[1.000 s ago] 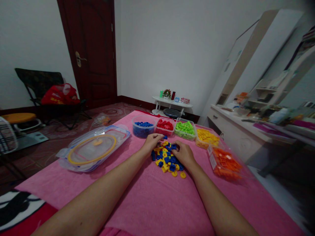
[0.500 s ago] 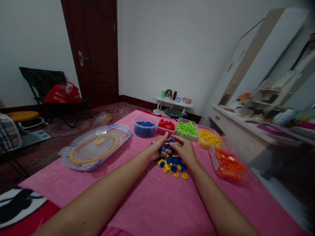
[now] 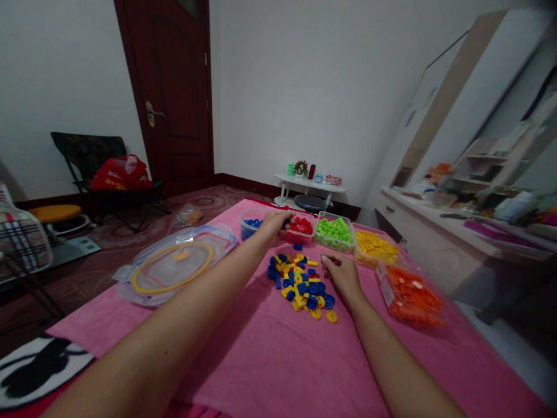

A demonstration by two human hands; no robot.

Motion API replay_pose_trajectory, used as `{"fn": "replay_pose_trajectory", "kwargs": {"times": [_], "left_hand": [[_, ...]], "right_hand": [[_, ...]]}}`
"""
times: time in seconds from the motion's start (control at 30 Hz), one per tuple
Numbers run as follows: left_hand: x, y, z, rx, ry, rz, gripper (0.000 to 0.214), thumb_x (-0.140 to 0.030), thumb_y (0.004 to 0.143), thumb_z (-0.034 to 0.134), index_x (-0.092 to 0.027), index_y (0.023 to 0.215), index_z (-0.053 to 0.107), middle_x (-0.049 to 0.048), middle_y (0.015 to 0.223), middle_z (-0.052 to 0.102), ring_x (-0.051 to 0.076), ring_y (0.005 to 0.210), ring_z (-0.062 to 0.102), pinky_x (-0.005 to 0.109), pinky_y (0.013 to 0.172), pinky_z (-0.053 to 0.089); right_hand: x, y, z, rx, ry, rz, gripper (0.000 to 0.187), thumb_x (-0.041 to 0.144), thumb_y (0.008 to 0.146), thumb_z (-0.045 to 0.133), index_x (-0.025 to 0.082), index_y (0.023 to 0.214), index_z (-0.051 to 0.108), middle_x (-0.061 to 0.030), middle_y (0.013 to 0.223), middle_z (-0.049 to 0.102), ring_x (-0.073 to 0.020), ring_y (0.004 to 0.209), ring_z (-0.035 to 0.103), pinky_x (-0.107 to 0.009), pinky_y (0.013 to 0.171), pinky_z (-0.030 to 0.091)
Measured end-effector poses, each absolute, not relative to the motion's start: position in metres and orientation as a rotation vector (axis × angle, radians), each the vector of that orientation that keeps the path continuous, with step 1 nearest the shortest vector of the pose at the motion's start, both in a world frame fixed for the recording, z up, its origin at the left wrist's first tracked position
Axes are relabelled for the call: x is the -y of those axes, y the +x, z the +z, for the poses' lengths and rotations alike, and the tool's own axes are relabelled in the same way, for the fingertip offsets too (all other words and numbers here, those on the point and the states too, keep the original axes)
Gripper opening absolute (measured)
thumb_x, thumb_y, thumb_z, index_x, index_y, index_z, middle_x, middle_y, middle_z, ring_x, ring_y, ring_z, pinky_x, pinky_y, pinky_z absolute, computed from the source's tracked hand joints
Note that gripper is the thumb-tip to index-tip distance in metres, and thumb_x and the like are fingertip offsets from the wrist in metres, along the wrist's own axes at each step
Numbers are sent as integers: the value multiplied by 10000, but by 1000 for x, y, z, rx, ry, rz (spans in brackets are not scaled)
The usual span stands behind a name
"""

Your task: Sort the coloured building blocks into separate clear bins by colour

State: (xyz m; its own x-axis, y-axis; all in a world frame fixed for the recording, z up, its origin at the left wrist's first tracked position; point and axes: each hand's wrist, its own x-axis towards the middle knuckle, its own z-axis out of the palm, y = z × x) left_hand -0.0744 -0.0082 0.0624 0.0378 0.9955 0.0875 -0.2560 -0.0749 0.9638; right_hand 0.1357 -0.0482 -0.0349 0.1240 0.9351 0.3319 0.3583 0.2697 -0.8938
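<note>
1. The left hand (image 3: 272, 226) is stretched forward over the gap between a round, clear plastic bowl of blue pieces (image 3: 249, 233) and a square, clear plastic box of red pieces (image 3: 301, 236). Its fingers are drawn narrow and appear to pinch a small dark blue plastic piece (image 3: 286, 223).

2. That piece sits close to the red box's near-left edge, so a loose or early release could drop it among the red pieces or onto the cloth rather than into the bowl.

3. The left wrist and forearm partly cover the bowl; a low sweep sideways could knock its rim and shift it, since it appears to rest unfastened on the pink, soft-looking cloth (image 3: 270, 360).

4. The right hand (image 3: 346, 280) is just beside the right edge of a loose heap of blue and yellow plastic pieces (image 3: 300, 284), with a few red bits in it. Its fingers are bent inward; whether they hold anything I cannot tell.

5. The heap lies on the cloth between the forearms. A hasty push by the right hand could scatter it, and two yellow plastic discs (image 3: 331, 316) at its near edge might slide away.

6. A lone blue plastic piece (image 3: 297, 247) lies between the heap and the red box; being apart from the rest, it could be overlooked or brushed aside by the left arm.
</note>
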Motion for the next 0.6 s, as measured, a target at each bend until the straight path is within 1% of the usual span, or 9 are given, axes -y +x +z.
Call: {"fn": "replay_pose_trajectory", "kwargs": {"times": [0.1, 0.17, 0.23, 0.3, 0.37, 0.43, 0.5, 0.6], "left_hand": [[-22, -92, 75, -1122, 1274, 1501, 133, -229, 785, 546, -138, 761, 641, 23, 650, 582, 78, 514, 451, 184, 464, 301], [-36, -102, 76, -1233, 1385, 1550, 134, -222, 759, 572, -137, 687, 647, 48, 661, 612, 139, 650, 545, 224, 574, 381], [-42, -108, 73, -1300, 1479, 1559, 123, -221, 724, 614, -143, 639, 656, 74, 716, 655, 204, 826, 589, 264, 709, 419], [-39, -106, 66, -1319, 1626, 1557, 93, -232, 706, 643, -154, 689, 692, 87, 839, 692, 235, 967, 580, 290, 840, 412], [-30, -98, 55, -1295, 1899, 1551, 154, -246, 743, 614, -163, 818, 720, 93, 967, 694, 233, 1026, 568, 307, 929, 383], [-18, -84, 40, -1206, 2226, 1479, 232, -254, 810, 533, -165, 916, 719, 102, 1011, 687, 221, 997, 582, 318, 942, 382], [-7, -69, 22, -1081, 2415, 1308, 257, -264, 838, 493, -178, 922, 720, 96, 963, 696, 214, 927, 602, 314, 895, 411], [3, -49, -4, -1064, 2421, 1069, 226, -296, 806, 547, -202, 916, 721, 85, 939, 689, 215, 930, 598, 292, 868, 424]], "right_hand": [[47, 135, -35, 1460, -1299, 646, 342, 433, 717, 607, 123, 842, 681, -38, 614, 647, -165, 512, 578, -282, 495, 469], [47, 133, -35, 1492, -1306, 626, 311, 411, 722, 600, 131, 829, 686, -39, 623, 655, -168, 526, 585, -285, 509, 474], [47, 132, -35, 1530, -1311, 604, 296, 395, 733, 588, 135, 830, 692, -41, 625, 660, -173, 534, 588, -289, 519, 477], [47, 131, -35, 1560, -1315, 575, 290, 381, 737, 583, 137, 841, 699, -51, 658, 677, -183, 567, 603, -301, 551, 487], [47, 132, -35, 1577, -1318, 539, 272, 361, 725, 592, 143, 840, 707, -66, 734, 702, -200, 651, 630, -324, 634, 502], [46, 133, -36, 1582, -1324, 508, 253, 337, 708, 603, 147, 834, 713, -80, 814, 717, -216, 747, 648, -346, 728, 502], [45, 133, -38, 1578, -1336, 496, 253, 319, 699, 604, 145, 846, 714, -90, 859, 721, -225, 798, 655, -358, 774, 499], [45, 133, -39, 1575, -1354, 491, 273, 304, 695, 599, 133, 875, 712, -105, 891, 721, -228, 819, 662, -358, 784, 504]]}}
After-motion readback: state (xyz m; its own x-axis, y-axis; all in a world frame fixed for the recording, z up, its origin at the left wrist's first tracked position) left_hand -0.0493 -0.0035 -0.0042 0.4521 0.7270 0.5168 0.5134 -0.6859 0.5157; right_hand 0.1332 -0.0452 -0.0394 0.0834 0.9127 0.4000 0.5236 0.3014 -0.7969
